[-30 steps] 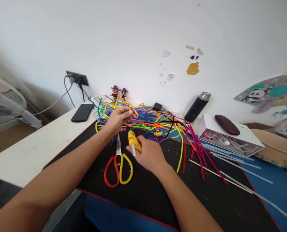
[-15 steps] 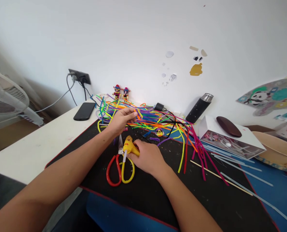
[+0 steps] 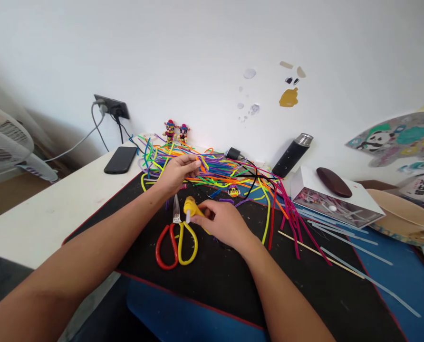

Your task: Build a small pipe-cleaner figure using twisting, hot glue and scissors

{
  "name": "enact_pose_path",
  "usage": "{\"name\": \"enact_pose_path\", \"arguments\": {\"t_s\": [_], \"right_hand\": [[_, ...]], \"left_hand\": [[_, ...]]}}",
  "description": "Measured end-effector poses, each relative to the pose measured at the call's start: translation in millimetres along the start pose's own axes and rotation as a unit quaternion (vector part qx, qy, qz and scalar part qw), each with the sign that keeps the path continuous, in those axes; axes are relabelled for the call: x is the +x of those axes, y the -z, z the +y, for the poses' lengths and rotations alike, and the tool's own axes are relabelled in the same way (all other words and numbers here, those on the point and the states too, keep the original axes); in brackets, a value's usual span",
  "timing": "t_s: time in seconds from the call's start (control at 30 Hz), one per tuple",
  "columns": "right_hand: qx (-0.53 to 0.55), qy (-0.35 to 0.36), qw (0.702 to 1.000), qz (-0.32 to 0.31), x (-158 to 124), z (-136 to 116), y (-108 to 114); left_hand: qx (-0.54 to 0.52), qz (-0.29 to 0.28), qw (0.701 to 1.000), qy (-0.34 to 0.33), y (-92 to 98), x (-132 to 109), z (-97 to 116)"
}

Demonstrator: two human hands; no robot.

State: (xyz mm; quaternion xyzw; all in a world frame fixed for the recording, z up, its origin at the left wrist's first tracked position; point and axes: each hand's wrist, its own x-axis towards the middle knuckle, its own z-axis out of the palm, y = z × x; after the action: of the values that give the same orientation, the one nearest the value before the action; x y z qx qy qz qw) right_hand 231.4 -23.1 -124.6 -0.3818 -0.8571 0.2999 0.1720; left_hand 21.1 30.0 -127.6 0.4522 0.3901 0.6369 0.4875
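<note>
A white bench (image 3: 37, 218) stands against a white wall, and over much of it lies a black mat (image 3: 212, 289) with a red edge. Along the mat's far side spreads a loose heap of coloured pipe cleaners (image 3: 219, 167), mostly purple, orange, green and yellow, with magenta ones trailing off to the right. Right of the heap sits a white drawer box (image 3: 306, 184) with a see-through front, and just behind it a black flask (image 3: 290, 157) leans back towards the wall. Scissors (image 3: 177, 219) with one red and one yellow handle loop lie on the mat between the forearms. The right hand (image 3: 228, 221) has its fingers wrapped around a yellow glue gun (image 3: 190, 204), held near the scissors' pivot, its translucent stick pointing back; whether gun and scissors touch, I cannot tell. The left hand (image 3: 176, 176), in front of the heap, has thumb and fingers pinched together on a small orange, yellow and purple piece (image 3: 204, 164). Two figurines (image 3: 169, 131) stand behind the heap, and a little purple-and-yellow head (image 3: 234, 191) lies beyond the right hand
</note>
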Motion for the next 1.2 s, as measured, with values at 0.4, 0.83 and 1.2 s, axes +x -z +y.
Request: {"name": "enact_pose_path", "arguments": {"t_s": [0.4,0.83,1.2], "right_hand": [[0.015,-0.046,0.994,0.099,2,21,24],[-0.207,-0.052,0.975,-0.062,-4,6,24],[-0.158,-0.041,0.985,-0.059,-3,3,16]], "left_hand": [[0.001,-0.002,1.0,0.01,0.5,1,-3],[0.006,-0.008,1.0,0.016,-1.2,0,-7],[0.009,-0.005,1.0,0.028,-6.7,-2,-5]]}}
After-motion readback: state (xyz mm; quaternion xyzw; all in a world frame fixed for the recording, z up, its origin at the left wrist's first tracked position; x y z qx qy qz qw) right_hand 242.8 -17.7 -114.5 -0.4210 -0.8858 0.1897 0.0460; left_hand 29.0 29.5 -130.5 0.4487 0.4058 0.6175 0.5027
